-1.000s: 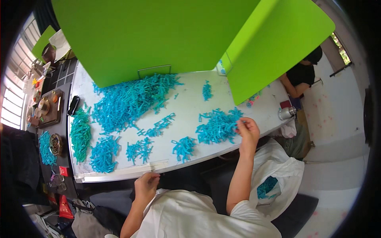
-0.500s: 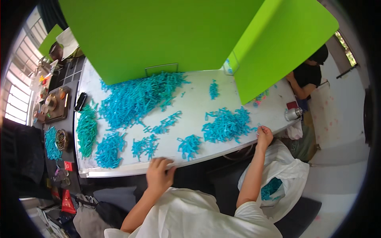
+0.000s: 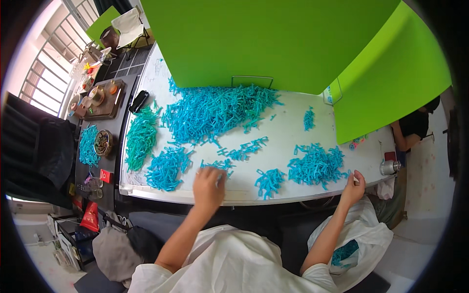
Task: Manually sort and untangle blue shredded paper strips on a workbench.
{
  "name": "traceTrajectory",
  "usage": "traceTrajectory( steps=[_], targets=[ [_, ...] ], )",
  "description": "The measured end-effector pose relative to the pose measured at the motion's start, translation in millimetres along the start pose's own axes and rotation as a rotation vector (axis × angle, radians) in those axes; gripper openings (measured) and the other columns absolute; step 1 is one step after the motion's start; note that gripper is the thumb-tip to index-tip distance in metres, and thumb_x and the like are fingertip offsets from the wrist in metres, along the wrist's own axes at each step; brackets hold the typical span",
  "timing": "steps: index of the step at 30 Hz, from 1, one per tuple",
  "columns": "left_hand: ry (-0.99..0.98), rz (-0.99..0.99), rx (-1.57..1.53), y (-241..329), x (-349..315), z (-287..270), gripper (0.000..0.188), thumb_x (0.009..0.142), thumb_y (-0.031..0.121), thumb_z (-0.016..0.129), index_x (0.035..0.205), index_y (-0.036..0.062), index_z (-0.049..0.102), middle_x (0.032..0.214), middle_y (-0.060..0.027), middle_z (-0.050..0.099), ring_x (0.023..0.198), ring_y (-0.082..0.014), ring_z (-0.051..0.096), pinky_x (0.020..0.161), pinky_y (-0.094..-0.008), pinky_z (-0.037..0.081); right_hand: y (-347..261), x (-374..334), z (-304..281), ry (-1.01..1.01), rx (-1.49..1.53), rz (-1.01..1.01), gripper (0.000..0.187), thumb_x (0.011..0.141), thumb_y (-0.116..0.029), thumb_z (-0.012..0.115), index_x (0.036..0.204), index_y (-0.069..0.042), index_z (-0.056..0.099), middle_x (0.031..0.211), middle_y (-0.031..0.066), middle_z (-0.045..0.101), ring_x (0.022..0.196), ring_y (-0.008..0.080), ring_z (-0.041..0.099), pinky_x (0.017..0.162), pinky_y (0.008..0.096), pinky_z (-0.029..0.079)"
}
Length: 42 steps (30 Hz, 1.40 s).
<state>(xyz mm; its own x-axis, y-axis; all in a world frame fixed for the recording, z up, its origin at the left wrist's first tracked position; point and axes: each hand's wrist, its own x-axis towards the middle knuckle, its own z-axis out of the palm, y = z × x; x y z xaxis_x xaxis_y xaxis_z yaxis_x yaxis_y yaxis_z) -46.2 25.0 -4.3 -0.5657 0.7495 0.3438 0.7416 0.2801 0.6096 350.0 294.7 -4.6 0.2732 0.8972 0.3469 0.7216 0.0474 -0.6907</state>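
My left hand reaches over the table's near edge with its fingers curled together. It covers part of a small pile of blue plastic pieces; what its fingertips hold is hidden. Farther right, my right hand pinches at the right end of a larger blue pile; a tiny blue plastic piece shows at its fingertips. Between the hands lies another small blue pile. A scattered strip of blue pieces runs behind them.
A big blue heap lies against an upright green board; a second green board stands at right. Green pieces lie left. A white bag with blue pieces stands beside my right arm. A co-worker's arm shows far right.
The view has shifted, so the table appears farther right. My left hand has moved forward from the table edge onto the small pile. My right hand stays beside the larger pile.
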Motion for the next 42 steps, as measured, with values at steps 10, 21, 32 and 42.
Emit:
traceTrajectory(
  steps=[10,21,32,42],
  targets=[
    [-0.249,0.071,0.159,-46,73,16,0.021,0.075,0.010,0.080,0.094,0.0081,0.072,0.091,-0.0121,0.065,0.083,-0.0348,0.064,0.076,-0.0447,0.052,-189,-133,24,-0.497,0.505,-0.251,0.009,0.088,0.001,0.070,0.097,-0.003,0.068,0.101,0.0053,0.066,0.086,0.0113,0.060,0.069,0.0233,0.049],
    [-0.408,0.134,0.233,-63,79,15,0.009,0.077,0.007,0.064,0.076,-0.0011,0.062,0.082,-0.0224,0.064,0.078,-0.0398,0.065,0.074,-0.0484,0.054,-206,-234,20,-1.044,0.583,-0.149,0.009,0.086,0.001,0.073,0.094,-0.002,0.071,0.094,0.0054,0.067,0.073,0.0096,0.063,0.064,0.0218,0.051],
    [-0.489,0.020,0.151,-71,91,8,0.009,0.072,0.005,0.067,0.078,0.0021,0.071,0.081,-0.0184,0.070,0.073,-0.0364,0.068,0.070,-0.0440,0.056,-206,-240,27,-1.135,0.584,-0.125,0.007,0.087,0.002,0.071,0.093,-0.002,0.071,0.090,0.0043,0.068,0.071,0.0082,0.062,0.062,0.0220,0.050],
    [-0.612,-0.161,-0.412,44,51,-52,0.018,0.076,0.010,0.074,0.092,0.0011,0.075,0.081,-0.0169,0.071,0.072,-0.0311,0.071,0.066,-0.0376,0.056,-216,-225,46,-1.175,1.344,0.998,0.037,0.105,-0.032,0.053,0.124,0.000,0.059,0.117,0.0117,0.065,0.103,0.0199,0.065,0.095,0.0343,0.053]
  ],
)
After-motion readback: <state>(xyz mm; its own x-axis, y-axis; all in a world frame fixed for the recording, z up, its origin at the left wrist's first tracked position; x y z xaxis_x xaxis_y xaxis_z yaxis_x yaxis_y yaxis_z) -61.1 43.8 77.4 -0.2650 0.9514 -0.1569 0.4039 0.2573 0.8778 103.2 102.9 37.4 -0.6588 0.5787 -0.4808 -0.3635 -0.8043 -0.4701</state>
